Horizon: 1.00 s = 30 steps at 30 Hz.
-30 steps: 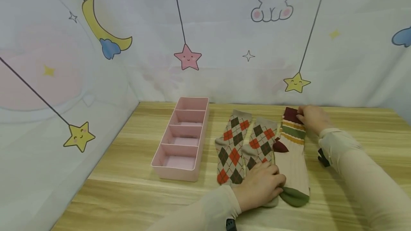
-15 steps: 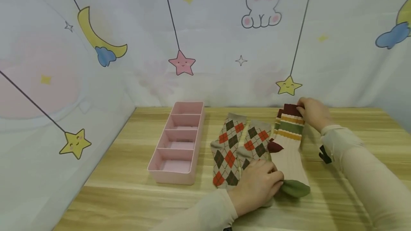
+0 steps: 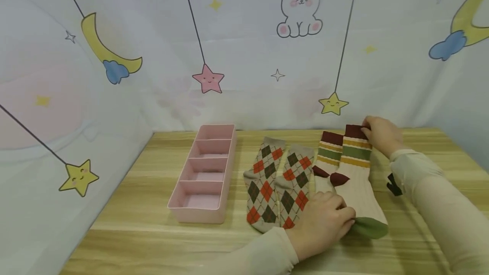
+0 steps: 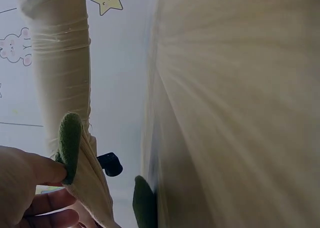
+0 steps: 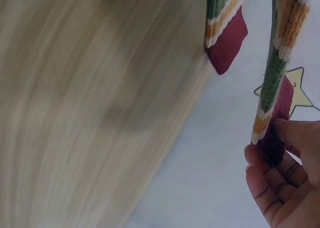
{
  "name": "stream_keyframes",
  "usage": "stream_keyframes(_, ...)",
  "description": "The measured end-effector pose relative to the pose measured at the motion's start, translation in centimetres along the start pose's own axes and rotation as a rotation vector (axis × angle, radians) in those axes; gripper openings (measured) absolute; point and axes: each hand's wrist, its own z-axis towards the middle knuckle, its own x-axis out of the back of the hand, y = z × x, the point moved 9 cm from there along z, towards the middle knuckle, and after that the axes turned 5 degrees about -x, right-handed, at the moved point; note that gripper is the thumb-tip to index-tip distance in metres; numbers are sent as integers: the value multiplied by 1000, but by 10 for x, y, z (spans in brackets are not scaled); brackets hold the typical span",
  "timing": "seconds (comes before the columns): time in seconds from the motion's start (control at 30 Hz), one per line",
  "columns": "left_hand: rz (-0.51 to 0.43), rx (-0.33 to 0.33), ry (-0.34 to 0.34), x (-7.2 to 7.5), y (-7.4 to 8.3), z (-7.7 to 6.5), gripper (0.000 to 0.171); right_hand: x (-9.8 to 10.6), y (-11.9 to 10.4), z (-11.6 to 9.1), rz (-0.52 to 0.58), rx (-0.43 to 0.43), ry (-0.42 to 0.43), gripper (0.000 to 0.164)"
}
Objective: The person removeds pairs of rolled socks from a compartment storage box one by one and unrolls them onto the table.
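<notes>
A cream sock (image 3: 359, 186) with a maroon cuff, striped band and green toe is stretched between my two hands. My right hand (image 3: 383, 136) pinches its maroon cuff (image 5: 272, 148) between thumb and fingers, off the table in the right wrist view. At the near end, my left hand (image 3: 322, 222) pinches the green toe (image 4: 70, 145), which the left wrist view shows raised. Just left lies a matching striped sock (image 3: 330, 145) on the table, its lower part hidden behind my left hand. Two argyle socks, a left one (image 3: 263, 186) and a right one (image 3: 296, 181), lie flat farther left.
A pink organizer box (image 3: 225, 194) with several compartments in a row stands left of the socks. The wood-grain table (image 3: 145, 207) ends at a pale cloth backdrop (image 3: 244, 96) printed with stars, moons and a rabbit.
Both hands have lifted the top striped sock and shifted it right relative to the other socks. The matching striped sock beneath has come into view beside it. The head view has turned slightly.
</notes>
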Motion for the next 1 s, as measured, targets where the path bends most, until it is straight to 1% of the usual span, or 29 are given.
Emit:
stream_keyframes(0.07, -3, -5, -15, -4, 2, 3, 6, -1, 6, -1, 0, -7, -7, 19)
stream_keyframes(0.23, -16, -10, -89, -16, 8, 10, 9, -4, 21, -5, 6, -25, -25, 20)
stream_keyframes(0.37, -5, -26, -132, -24, 14, 14, 9, -7, 30, -8, -8, -32, -31, 20)
stream_keyframes(0.53, 21, -47, -167, -32, 21, 18, 9, -12, 34, -11, -17, -27, -31, 19)
stream_keyframes(0.63, 31, -44, -201, -38, 23, 18, 9, -16, 35, -11, -20, -29, -35, 18)
stream_keyframes(0.7, 32, -38, -235, -43, 24, 19, 10, -18, 36, -10, -24, -33, -44, 17)
stream_keyframes(0.9, -4, -32, -338, -59, 25, 21, 10, -28, 41, -8, -26, -41, -83, 17)
stream_keyframes(1.0, -23, -32, -368, -66, 26, 21, 9, -33, 43, -8, -33, -40, -90, 18)
